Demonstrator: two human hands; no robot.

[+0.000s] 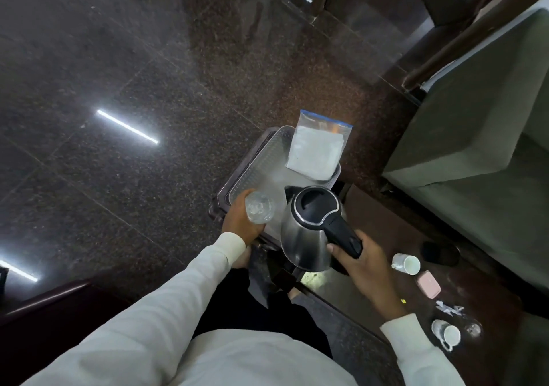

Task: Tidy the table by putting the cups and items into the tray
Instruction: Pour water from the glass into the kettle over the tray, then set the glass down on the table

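Note:
A clear plastic tray (261,160) sits at the far end of the dark wooden table (386,225). A zip bag (318,148) of white packets leans in its far corner. My left hand (240,222) grips a clear plastic bottle (260,206) over the tray's near left edge. My right hand (365,264) holds the black handle of a steel kettle (309,231), which hangs at the tray's near right side. Two white cups (407,263) (447,333) lie on the table to the right.
A pink box (429,287), torn paper sachets (448,308), a small clear glass (473,329) and a black round object (439,253) sit on the table's right part. A grey-green sofa (481,136) stands beyond it. Dark polished floor lies to the left.

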